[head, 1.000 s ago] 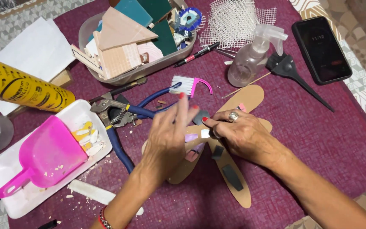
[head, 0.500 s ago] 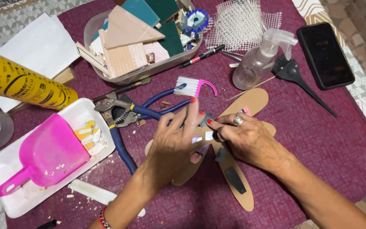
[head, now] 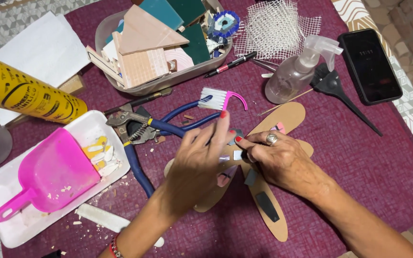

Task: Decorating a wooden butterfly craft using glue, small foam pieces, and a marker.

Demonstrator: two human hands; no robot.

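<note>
A tan cutout with long wing-like lobes [head: 288, 117] lies on the maroon cloth, with a few small tile bits stuck on, among them a dark one [head: 267, 206]. My left hand [head: 197, 162] rests flat over its middle, fingers spread, holding nothing. My right hand [head: 280, 160], with a ring on it, is curled beside the left. Its thumb and forefinger pinch a small pale tile piece [head: 237, 154] against the cutout. The middle of the cutout is hidden by both hands.
Blue-handled nippers [head: 139, 131] and a small pink brush [head: 222, 98] lie just beyond my left hand. At left are a white tray [head: 5, 191] with a pink scoop [head: 48, 177] and a yellow can [head: 25, 91]. Behind stand a tile tub [head: 168, 82], mesh [head: 276, 28], spray bottle [head: 297, 71] and phone [head: 369, 64].
Both hands stay over the cutout. My left fingers have shifted slightly right, and the pale piece now sits between the two hands' fingertips.
</note>
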